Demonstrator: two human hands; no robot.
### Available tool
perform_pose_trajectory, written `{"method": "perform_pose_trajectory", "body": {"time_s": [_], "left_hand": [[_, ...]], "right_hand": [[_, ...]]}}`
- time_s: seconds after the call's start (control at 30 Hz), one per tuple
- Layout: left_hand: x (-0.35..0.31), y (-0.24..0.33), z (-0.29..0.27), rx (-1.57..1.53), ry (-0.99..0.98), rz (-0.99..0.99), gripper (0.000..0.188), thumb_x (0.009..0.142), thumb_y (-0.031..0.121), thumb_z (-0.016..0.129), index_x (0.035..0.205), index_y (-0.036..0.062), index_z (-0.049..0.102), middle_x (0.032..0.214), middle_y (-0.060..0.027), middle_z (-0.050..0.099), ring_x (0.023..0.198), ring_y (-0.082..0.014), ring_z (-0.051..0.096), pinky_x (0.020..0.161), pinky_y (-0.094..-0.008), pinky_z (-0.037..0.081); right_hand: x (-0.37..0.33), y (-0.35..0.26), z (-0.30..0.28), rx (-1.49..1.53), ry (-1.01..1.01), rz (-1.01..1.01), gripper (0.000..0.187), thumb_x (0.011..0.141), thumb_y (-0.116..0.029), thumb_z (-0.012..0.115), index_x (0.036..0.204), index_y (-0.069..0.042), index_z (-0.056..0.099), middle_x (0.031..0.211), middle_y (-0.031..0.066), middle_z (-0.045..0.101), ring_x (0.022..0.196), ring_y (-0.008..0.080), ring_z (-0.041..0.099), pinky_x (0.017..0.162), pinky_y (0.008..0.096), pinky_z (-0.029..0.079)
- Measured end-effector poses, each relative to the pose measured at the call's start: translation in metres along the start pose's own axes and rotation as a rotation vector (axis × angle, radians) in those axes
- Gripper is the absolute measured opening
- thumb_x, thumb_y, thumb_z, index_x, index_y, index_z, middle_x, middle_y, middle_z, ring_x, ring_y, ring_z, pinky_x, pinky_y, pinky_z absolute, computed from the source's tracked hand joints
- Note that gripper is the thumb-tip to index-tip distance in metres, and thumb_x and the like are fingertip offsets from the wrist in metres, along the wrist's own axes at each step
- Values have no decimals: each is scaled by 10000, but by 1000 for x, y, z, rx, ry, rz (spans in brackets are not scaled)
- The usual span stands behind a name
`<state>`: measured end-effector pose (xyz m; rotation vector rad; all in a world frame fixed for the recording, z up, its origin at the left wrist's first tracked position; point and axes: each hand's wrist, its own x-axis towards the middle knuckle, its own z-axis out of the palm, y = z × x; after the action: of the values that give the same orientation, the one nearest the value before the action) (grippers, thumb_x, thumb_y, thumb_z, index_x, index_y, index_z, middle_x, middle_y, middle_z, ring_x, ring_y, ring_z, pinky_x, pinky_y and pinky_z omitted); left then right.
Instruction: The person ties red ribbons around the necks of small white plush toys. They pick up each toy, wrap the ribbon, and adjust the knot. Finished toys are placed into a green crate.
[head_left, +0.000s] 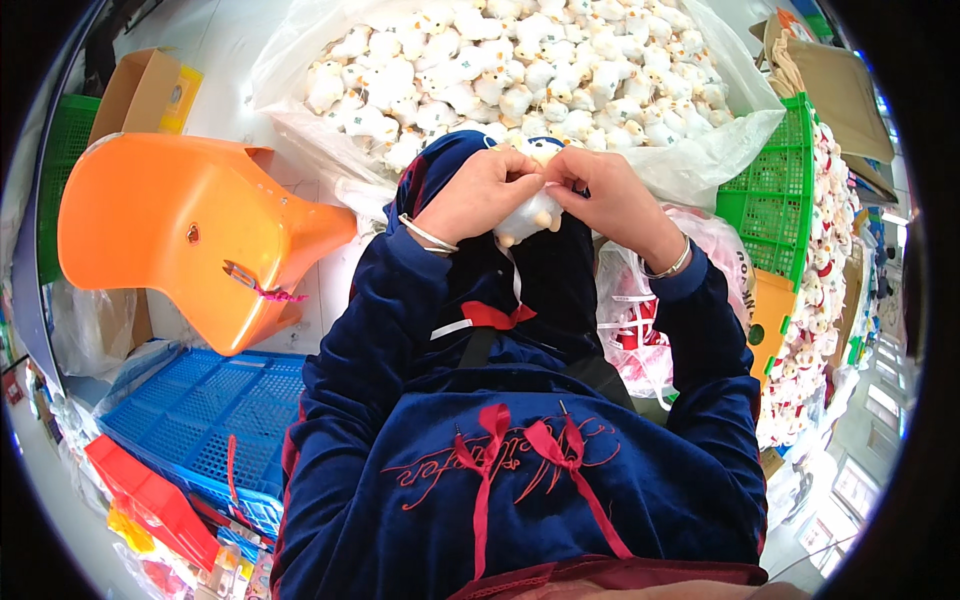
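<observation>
Above my lap, a small white plush toy (528, 222) with pale orange feet is between my two hands. My left hand (478, 196) is closed, thumb and forefinger pinching at the toy's upper part. From the other side my right hand (608, 196) pinches at the same spot, its fingertips almost meeting the left ones. Whatever fine piece may be between the fingertips is too small to make out. A narrow white ribbon (516, 275) hangs below the toy toward a red ribbon piece (498, 316) on my lap.
Ahead lies a large clear plastic bag (735, 150) heaped with white plush toys (470, 80). To the left are an orange chair (150, 215) bearing a small tool and a blue crate (200, 400). At right stand a green crate (770, 200) and a plastic bag with red-and-white items (635, 325).
</observation>
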<state>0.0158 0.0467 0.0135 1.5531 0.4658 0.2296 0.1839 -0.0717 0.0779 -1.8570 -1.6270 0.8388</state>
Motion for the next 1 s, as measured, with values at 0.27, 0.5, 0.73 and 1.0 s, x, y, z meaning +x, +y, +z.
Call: {"method": "perform_pose_trajectory", "body": {"time_s": [0.27,0.5,0.73,1.0], "left_hand": [[-2,9,-4,7,-15,-22,273,961,233,679,1024,-29,727,938,-80,707,877,-129,647,806,-275,512],[0,1,-3,-72,6,-58,248,941,208,705,1011,-27,740,915,-54,712,845,-102,640,781,-256,511],[-2,2,-3,-134,14,-82,228,929,189,725,997,-28,746,875,-18,712,802,-69,625,746,-230,502],[-4,1,-2,-93,21,-67,255,955,216,698,974,-32,748,851,-17,717,791,-63,617,724,-240,505]], "right_hand": [[3,-2,-1,-159,-11,-82,92,902,-98,657,937,-15,638,843,168,672,791,362,665,671,410,525],[-3,12,2,-333,75,-281,106,902,-135,676,884,-42,629,827,140,646,789,355,653,654,440,518],[-4,26,23,-342,316,-371,128,823,-44,728,849,-52,603,784,108,625,701,309,641,601,399,511],[-8,40,40,-243,473,-467,212,772,13,766,902,-55,614,851,87,673,736,272,661,625,352,528]]}}
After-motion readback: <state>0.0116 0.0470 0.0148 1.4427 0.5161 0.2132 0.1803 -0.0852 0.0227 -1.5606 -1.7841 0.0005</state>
